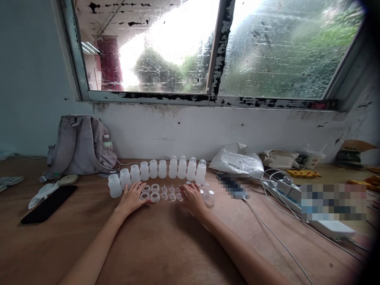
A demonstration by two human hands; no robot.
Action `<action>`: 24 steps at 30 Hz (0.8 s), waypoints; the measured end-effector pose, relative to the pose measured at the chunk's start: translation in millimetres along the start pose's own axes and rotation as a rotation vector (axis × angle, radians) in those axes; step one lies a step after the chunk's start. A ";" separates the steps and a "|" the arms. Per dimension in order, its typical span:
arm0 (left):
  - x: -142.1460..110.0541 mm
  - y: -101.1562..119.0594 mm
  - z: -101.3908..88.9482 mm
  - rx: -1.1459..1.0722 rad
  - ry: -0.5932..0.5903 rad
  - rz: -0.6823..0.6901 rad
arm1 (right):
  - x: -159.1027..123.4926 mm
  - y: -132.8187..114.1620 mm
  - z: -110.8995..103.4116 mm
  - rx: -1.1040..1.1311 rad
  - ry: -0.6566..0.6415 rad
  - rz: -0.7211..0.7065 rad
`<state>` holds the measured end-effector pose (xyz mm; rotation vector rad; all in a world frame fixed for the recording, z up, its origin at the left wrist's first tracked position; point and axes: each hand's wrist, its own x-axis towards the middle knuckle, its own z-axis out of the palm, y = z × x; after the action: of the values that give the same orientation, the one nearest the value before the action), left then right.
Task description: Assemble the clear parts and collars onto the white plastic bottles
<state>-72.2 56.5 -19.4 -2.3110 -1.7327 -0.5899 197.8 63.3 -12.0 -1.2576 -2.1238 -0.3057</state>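
Left hand (133,198): fingers spread at collar rings (154,196), 3 o'clock.
Right hand (192,196): curled over teats (171,190), 9 o'clock; can't tell if grip holds one.
Baby bottles (162,169): 12 o'clock, desk (166,249).
Row work: probably lining-up; next calls for light pinch.

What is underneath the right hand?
Clear teat-shaped pieces show left of the right hand, and clear caps to its right. Whatever lies directly beneath it is covered, so I can't tell.
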 end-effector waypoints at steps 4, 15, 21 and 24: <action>-1.2 -8.4 0.7 -0.017 -0.022 -0.004 | 0.3 1.0 -0.6 -0.004 0.001 0.009; 1.9 -0.9 6.8 -0.078 -0.010 0.054 | -0.2 2.5 -1.2 -0.001 0.005 0.023; 3.3 1.3 12.1 -0.052 -0.006 0.047 | 0.4 0.7 -2.2 -0.021 -0.021 0.033; 2.9 3.5 12.0 -0.031 0.022 0.055 | -1.2 0.4 -2.0 -0.019 -0.024 0.042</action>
<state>-65.8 62.7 -28.7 -2.3549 -1.6560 -0.6342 199.3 61.7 -11.3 -1.3207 -2.1168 -0.2945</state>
